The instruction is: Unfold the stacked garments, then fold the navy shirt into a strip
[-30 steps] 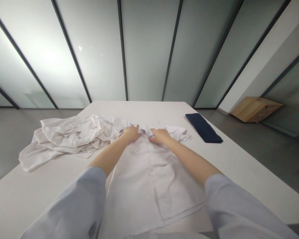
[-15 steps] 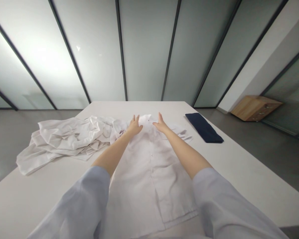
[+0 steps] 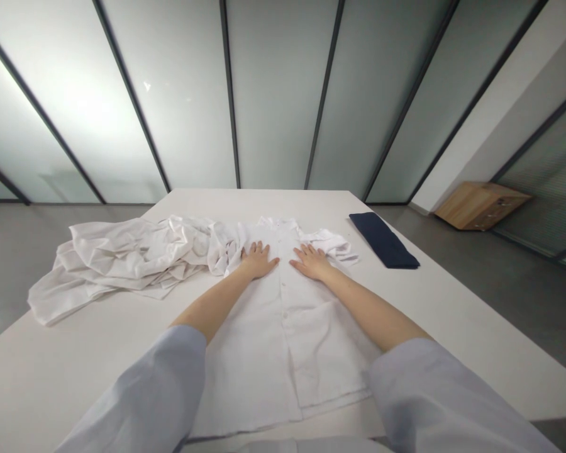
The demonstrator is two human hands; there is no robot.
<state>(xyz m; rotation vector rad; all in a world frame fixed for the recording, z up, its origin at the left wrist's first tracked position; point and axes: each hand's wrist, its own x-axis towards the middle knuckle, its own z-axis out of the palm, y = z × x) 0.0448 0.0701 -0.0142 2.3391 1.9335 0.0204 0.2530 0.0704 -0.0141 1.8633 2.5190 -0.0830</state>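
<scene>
A white button-up shirt (image 3: 259, 352) lies spread on the table, its collar at the far end and its hem toward me. The button line runs down its middle. My left hand (image 3: 260, 261) rests flat on the upper left of the shirt, fingers spread. On the upper right of the shirt my right hand (image 3: 310, 262) lies flat too, its fingers apart. Neither hand grips the cloth. The shirt's right sleeve lies bunched beyond my right hand. Wrinkles cross the lower right of the shirt front. My forearms cover parts of its sides.
The white table (image 3: 457, 327) carries a rumpled heap of white cloth (image 3: 127, 251) on the left, close against the shirt. A folded dark blue cloth (image 3: 384, 240) lies near the right edge. Beyond stand frosted glass panels (image 3: 273, 94) and a wooden cabinet (image 3: 481, 204).
Both hands have come down from above the collar and back toward me, and now lie flat on the shirt's upper front. The shirt's hem shows more fully.
</scene>
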